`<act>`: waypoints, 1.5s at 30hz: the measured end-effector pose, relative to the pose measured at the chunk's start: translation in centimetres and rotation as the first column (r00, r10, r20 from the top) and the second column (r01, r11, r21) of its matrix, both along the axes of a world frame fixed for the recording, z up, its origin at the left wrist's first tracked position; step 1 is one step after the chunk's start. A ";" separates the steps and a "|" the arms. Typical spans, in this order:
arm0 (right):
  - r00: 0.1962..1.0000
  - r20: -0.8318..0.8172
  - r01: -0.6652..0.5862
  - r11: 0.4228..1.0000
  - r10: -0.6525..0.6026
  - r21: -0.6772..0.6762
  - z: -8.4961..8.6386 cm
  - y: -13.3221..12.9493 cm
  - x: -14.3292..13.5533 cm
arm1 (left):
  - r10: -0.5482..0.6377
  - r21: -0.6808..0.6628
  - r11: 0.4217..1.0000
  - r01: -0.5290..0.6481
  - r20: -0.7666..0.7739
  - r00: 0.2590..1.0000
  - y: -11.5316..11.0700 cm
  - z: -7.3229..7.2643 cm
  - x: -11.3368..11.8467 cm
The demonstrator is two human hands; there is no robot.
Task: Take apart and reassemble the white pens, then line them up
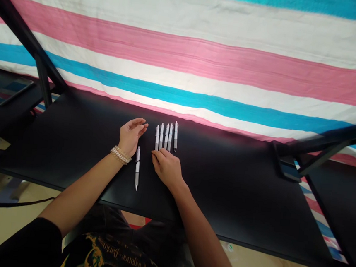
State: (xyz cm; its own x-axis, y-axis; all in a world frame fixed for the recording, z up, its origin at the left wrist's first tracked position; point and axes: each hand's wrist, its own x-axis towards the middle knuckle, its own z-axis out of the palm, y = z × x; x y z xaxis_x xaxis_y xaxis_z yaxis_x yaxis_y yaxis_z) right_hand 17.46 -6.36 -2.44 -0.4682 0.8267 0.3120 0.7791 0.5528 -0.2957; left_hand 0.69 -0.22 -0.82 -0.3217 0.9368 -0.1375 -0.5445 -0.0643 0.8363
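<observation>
Several white pens with grey grips [166, 136] stand side by side in a row on the black table, tips toward me. The rightmost pen [175, 135] sits slightly apart from the others. My right hand [166, 165] is at the lower ends of the row, its fingers bent against the pen tips; the fingertips partly cover them. A separate pen [137, 169] lies nearer the front edge, left of my right hand. Just above that pen, my left hand [131, 135] hovers with its fingers loosely curved and apart, holding nothing. Beaded bands circle the left wrist.
The black table [223, 187] runs across the view, with its front edge near my lap. A striped pink, white and blue cloth [203, 61] hangs behind it. Black metal supports [42, 76] rise at both sides. A dark flat device [8, 91] lies far left.
</observation>
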 end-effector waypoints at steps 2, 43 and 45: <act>1.000 0.016 0.000 1.000 0.000 0.000 0.0 0.0 0.0 | 0.009 0.009 1.000 -0.009 -0.002 1.000 0.0 -0.1 0.0; 0.635 -0.735 -0.247 0.839 -0.237 -0.484 3.6 2.6 -0.5 | -0.495 0.148 0.858 0.492 -0.012 0.869 1.0 0.7 -1.9; 0.600 -0.751 -0.183 0.867 -0.274 -0.463 3.3 3.3 -1.1 | -0.452 0.160 0.882 0.443 0.029 0.891 1.1 0.7 -1.8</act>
State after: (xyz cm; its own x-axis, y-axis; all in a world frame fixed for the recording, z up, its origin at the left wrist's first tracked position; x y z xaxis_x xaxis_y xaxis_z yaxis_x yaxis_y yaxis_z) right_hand 16.35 -3.06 0.91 -0.1897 0.9749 0.1162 0.1363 0.1433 -0.9802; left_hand -1.07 0.86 -0.13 0.1413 0.9900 0.0051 -0.5961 0.0810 0.7988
